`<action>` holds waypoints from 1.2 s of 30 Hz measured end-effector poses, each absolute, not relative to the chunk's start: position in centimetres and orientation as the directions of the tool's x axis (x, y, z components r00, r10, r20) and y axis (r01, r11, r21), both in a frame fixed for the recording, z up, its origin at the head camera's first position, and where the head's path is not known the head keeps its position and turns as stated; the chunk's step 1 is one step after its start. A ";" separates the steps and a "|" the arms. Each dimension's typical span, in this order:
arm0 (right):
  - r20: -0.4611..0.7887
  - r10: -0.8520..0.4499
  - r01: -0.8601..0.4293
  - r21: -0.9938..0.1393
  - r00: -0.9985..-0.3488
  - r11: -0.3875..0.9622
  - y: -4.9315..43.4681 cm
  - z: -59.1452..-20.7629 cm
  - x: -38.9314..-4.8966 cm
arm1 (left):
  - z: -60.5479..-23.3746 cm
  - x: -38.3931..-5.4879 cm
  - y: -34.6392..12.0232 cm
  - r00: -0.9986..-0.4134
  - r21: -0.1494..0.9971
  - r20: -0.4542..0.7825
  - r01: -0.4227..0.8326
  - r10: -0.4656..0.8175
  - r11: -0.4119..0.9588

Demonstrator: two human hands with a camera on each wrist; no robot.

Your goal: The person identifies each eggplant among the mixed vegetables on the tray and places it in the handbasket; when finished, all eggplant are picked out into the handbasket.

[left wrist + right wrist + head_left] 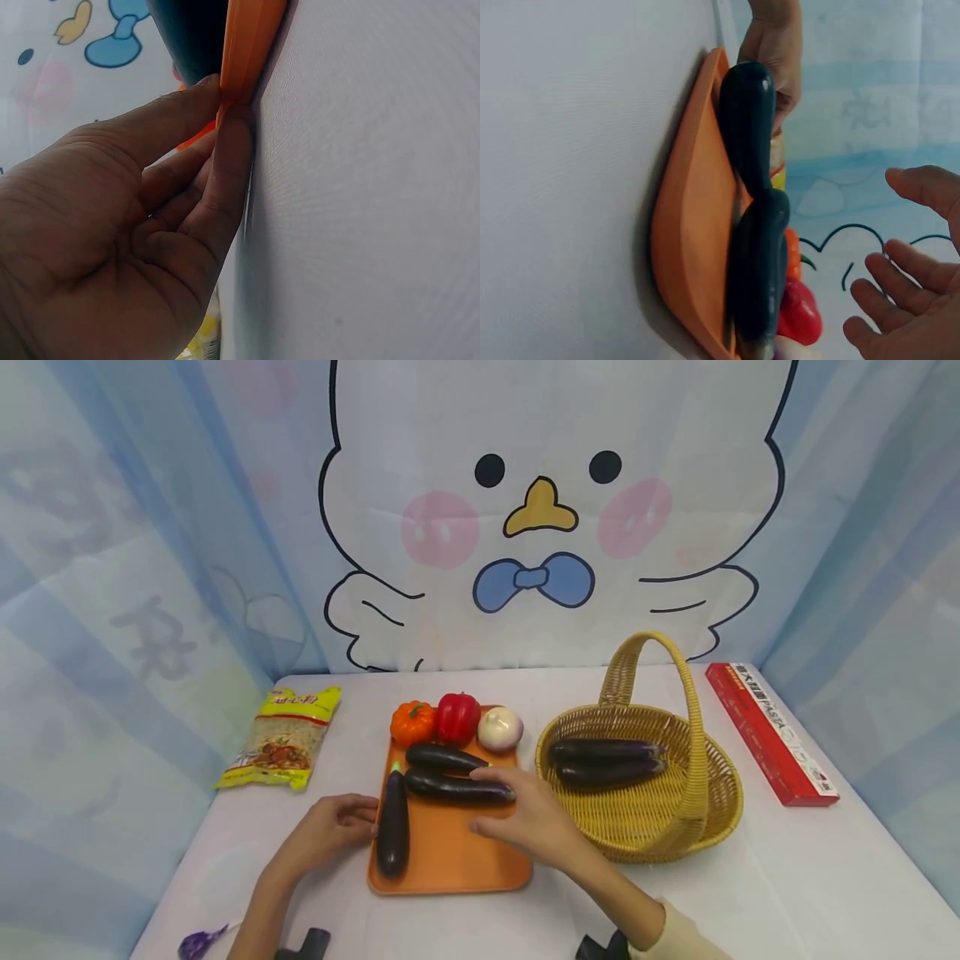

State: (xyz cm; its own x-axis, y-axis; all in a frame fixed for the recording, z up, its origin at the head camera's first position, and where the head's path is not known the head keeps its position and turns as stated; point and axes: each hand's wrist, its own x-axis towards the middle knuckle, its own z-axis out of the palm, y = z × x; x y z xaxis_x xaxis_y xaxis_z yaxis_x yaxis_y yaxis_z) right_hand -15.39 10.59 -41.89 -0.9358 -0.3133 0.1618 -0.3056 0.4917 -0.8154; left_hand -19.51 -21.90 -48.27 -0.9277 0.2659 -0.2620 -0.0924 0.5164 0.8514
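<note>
An orange tray (450,852) carries three dark eggplants. One eggplant (393,827) lies lengthwise along the left side; another eggplant (457,787) lies crosswise, with a third eggplant (442,757) behind it. My left hand (341,831) pinches the tray's left rim, thumb on top and a finger against the outside, as the left wrist view shows. Over the tray's right half, my right hand (528,814) hovers by the stem end of the crosswise eggplant. In the right wrist view its fingers (900,289) are spread, apart from the eggplants, holding nothing.
At the tray's back sit an orange pumpkin (413,723), a red bell pepper (458,718) and a whitish round vegetable (500,729). A handled wicker basket (637,827) holds two eggplants (607,762). A yellow food bag (285,735) lies left, a red pasta box (772,735) right.
</note>
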 end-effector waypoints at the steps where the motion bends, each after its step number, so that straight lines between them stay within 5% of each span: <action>1: 0.158 -0.310 -0.302 -0.814 -0.938 0.496 10.5 -42.1 -15.5 | -48.2 -19.5 -21.9 -0.928 0.850 -0.263 -0.095 0.262 0.517; 36: 0.123 -0.183 -0.213 -0.739 -0.975 0.639 9.3 -46.8 -18.4 | -48.1 -19.3 -21.9 -0.933 0.845 -0.261 -0.099 0.246 0.525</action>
State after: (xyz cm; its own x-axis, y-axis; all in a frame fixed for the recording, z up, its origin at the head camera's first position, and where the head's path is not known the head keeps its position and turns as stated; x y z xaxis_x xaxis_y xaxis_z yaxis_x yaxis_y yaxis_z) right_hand -18.44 9.31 -46.77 -0.9754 -0.1829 0.1227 -0.2128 0.6389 -0.7392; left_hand -19.33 -21.93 -48.08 -0.9334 0.2458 -0.2615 -0.0986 0.5249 0.8454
